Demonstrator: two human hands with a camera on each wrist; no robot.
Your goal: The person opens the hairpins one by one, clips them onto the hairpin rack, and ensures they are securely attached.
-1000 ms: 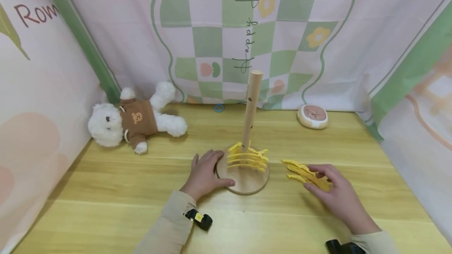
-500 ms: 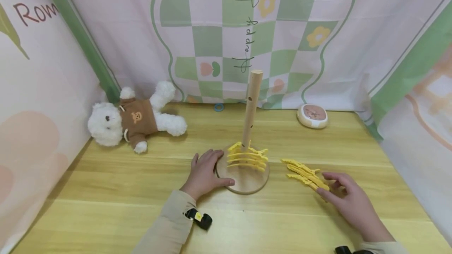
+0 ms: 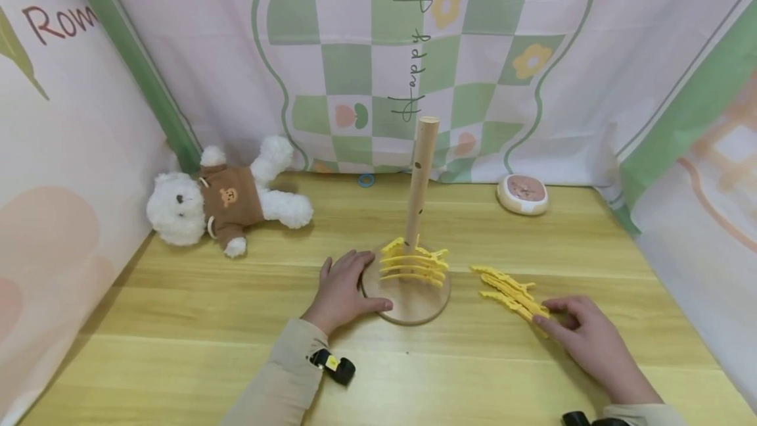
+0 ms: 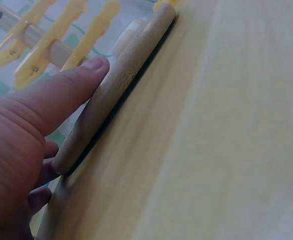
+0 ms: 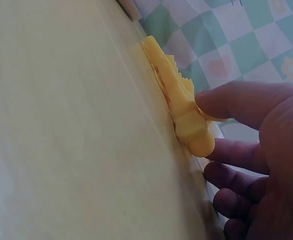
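A wooden stand with an upright pole (image 3: 422,179) and a round base (image 3: 411,311) stands mid-table in the head view. Several curved yellow plastic pieces (image 3: 416,261) sit around the pole's foot. My left hand (image 3: 345,294) holds the base's left rim, its thumb on the near edge. To the right lies a bunch of long yellow plastic pieces (image 3: 508,291). My right hand (image 3: 591,337) pinches their near end with thumb and forefinger. In the right wrist view, a yellow piece (image 5: 169,82) shows a toothed edge; the thumb touches it, and other fingers are partly behind it.
A white plush bear (image 3: 177,209) in a brown top lies at the back left. A small rounded device (image 3: 523,194) sits at the back right, and a blue ring (image 3: 367,180) by the rear curtain (image 3: 349,71). Fabric walls flank the table.
My right hand draws back from over the yellow pieces toward their near right end, and its fingertips close in on that end. The left hand and stand stay put.
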